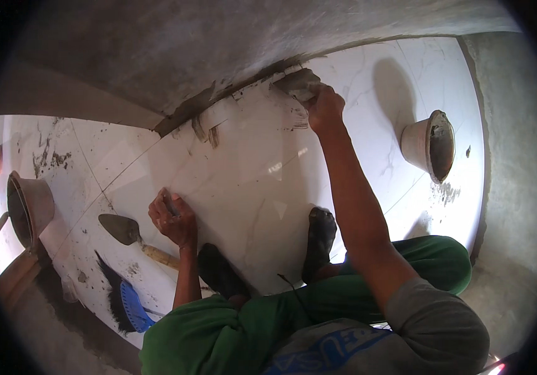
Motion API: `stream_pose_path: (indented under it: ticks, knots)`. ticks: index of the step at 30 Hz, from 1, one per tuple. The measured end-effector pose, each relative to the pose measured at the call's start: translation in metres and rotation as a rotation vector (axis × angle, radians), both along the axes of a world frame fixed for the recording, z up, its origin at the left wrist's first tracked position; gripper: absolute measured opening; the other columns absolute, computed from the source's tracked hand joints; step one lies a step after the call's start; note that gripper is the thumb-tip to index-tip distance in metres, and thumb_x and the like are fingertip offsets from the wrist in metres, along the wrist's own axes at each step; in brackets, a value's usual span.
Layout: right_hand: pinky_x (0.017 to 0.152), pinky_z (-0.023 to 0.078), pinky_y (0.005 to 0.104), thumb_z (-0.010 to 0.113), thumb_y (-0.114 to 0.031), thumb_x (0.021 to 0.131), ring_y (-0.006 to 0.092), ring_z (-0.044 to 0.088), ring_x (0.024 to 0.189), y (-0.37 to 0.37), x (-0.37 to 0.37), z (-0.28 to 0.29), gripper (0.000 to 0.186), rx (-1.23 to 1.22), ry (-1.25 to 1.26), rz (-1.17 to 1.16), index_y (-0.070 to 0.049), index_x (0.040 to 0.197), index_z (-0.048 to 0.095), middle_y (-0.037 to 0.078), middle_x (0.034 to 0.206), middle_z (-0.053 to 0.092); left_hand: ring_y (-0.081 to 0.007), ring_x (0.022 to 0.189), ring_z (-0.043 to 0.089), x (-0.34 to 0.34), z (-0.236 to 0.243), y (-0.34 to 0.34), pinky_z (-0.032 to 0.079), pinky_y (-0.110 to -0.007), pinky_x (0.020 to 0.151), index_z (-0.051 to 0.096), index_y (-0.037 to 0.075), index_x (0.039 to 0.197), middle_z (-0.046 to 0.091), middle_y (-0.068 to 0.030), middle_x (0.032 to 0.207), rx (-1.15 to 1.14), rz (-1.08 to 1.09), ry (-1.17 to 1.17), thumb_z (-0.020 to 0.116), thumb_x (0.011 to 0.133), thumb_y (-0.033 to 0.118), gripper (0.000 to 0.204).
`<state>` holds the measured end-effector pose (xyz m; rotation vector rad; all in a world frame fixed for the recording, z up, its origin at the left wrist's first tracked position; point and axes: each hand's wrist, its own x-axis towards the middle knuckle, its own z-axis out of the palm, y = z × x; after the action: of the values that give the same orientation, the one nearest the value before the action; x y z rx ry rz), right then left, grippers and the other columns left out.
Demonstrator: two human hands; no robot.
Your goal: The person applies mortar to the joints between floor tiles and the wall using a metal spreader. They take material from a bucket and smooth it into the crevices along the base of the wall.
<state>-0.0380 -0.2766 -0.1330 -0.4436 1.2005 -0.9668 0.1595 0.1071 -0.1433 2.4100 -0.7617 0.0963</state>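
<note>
My right hand (326, 107) reaches to the foot of the grey wall and grips a flat grey piece (299, 85) smeared with mortar. Whether it is a sponge, a cloth or a scraper I cannot tell. It rests where the white tiles meet the wall. My left hand (174, 219) is low over the tiles with its fingers curled; a bit of grey shows among them, too small to name. Just left of that hand lies a trowel (120, 229) with a wooden handle (161, 256), its blade pointing away from me.
A mortar-crusted bucket (416, 144) stands at the right, another bucket (38, 206) at the left. A blue broom head (134, 306) with black bristles lies at lower left. Mortar smears (206, 132) mark the tiles along the wall (156, 56). My dark-covered feet (319, 240) are between my arms.
</note>
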Motion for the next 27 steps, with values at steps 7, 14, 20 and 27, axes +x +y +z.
stream_pose_path:
  ticks: [7,14,20,27]
  knots:
    - [0.097,0.063,0.0507,0.054,0.000,0.094,0.0362,0.069,0.103,-0.030,0.037,0.003,0.027,0.047,0.239,-0.053,0.014,0.115,0.062,0.025,0.114,0.066,-0.0347,0.107,0.064,0.004,-0.001,0.007,0.052,-0.046,0.097,0.068,0.000,0.119,0.068,-0.0163,0.113,-0.012,0.041,0.078,0.066,0.097,0.016,0.027]
    - [0.097,0.060,0.0503,0.055,-0.002,0.095,0.0377,0.070,0.109,-0.025,-0.011,0.010,0.031,-0.395,0.271,0.305,0.014,0.121,0.059,0.026,0.128,0.064,-0.0353,0.109,0.063,0.002,-0.001,0.003,0.051,-0.046,0.097,0.069,0.000,0.119,0.068,-0.0163,0.113,0.016,0.001,0.027,0.066,0.098,0.017,0.028]
    - [0.099,0.064,0.0510,0.054,0.001,0.095,0.0398,0.071,0.109,-0.097,-0.060,-0.021,0.035,-0.465,0.515,0.266,0.020,0.125,0.053,0.029,0.126,0.063,-0.0364,0.110,0.063,-0.011,-0.001,-0.014,0.049,-0.047,0.099,0.069,0.000,0.120,0.069,-0.0159,0.113,-0.043,0.025,0.077,0.066,0.099,0.020,0.029]
    - [0.074,0.070,0.0446,0.063,-0.005,0.091,0.0410,0.077,0.088,-0.140,0.006,0.009,0.029,-0.164,0.559,-0.019,0.016,0.111,0.062,0.025,0.106,0.072,-0.0362,0.106,0.063,-0.008,-0.005,-0.011,0.049,-0.048,0.097,0.068,0.000,0.119,0.068,-0.0156,0.110,-0.008,0.010,0.053,0.065,0.099,0.022,0.029]
